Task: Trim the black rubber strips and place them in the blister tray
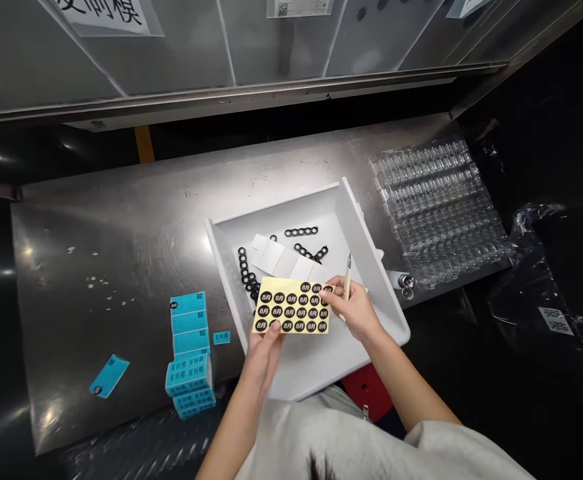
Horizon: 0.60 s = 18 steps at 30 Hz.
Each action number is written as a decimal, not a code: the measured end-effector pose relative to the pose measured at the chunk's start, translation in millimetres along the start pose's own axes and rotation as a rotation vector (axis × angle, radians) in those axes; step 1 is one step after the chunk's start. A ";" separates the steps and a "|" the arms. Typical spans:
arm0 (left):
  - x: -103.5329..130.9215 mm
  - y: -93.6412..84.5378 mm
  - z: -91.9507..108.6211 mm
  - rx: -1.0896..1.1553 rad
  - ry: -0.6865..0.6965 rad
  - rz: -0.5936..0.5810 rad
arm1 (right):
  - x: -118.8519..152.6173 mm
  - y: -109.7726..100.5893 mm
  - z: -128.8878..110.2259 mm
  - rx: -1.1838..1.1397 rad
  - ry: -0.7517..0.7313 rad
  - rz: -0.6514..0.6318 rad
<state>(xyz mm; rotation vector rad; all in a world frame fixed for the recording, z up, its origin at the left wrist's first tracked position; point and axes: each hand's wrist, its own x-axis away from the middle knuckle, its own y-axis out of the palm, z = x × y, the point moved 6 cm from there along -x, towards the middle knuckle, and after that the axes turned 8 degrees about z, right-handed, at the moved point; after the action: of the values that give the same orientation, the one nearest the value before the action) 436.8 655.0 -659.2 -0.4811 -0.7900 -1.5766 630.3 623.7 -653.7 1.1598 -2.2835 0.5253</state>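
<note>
1. My left hand [265, 347] is closed on the lower edge of a yellow sticker sheet [291, 312], its thumb lying on the front.
2. My right hand [355, 310] grips a slim pen-like tool [348, 277] among its fingers, tip pointing up and away from me; its thumb and forefinger meet the sheet's upper right corner.
3. The sheet is held up over a white tray [311, 367], facing me. It carries rows of round black stickers marked "8月"; those in the top row sit only toward the right.
4. Inside the tray, beyond the sheet, lie black ringed strips [301, 231], some along the left wall and some crossed, with a creased white paper strip [284, 257] among them.
5. Left of the tray, on the metal table [136, 227], I have a folded run of blue labels [190, 340], its top one bearing a black sticker. A small blue label [221, 337] lies just beside it, and a loose blue label [109, 377] farther left.
6. On my right, ridged clear plastic packaging [441, 207] rests near the tray.
</note>
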 end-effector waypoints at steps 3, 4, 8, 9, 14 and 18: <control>11.1 19.7 -8.2 0.152 -0.170 0.017 | 27.1 -4.3 -5.9 -0.017 0.015 -0.058; 14.5 21.4 -8.4 0.141 -0.186 0.041 | 32.2 -6.6 -10.2 0.026 -0.033 -0.089; 25.3 20.2 -5.4 0.018 -0.219 0.074 | 41.1 -17.3 -29.1 0.120 -0.268 -0.216; 27.7 19.0 -4.8 -0.009 -0.224 0.073 | 42.7 -18.7 -33.3 0.132 -0.326 -0.253; 39.3 14.1 -7.1 -0.063 -0.268 0.041 | 57.1 -19.8 -45.0 0.198 -0.554 -0.361; 48.1 12.7 -9.4 -0.083 -0.306 -0.023 | 67.9 -21.8 -40.2 0.186 -0.539 -0.284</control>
<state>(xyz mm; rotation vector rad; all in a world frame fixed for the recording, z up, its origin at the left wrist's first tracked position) 442.5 614.7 -629.1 -0.7893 -0.9657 -1.5812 625.5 591.5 -578.6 1.8701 -2.4708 0.3480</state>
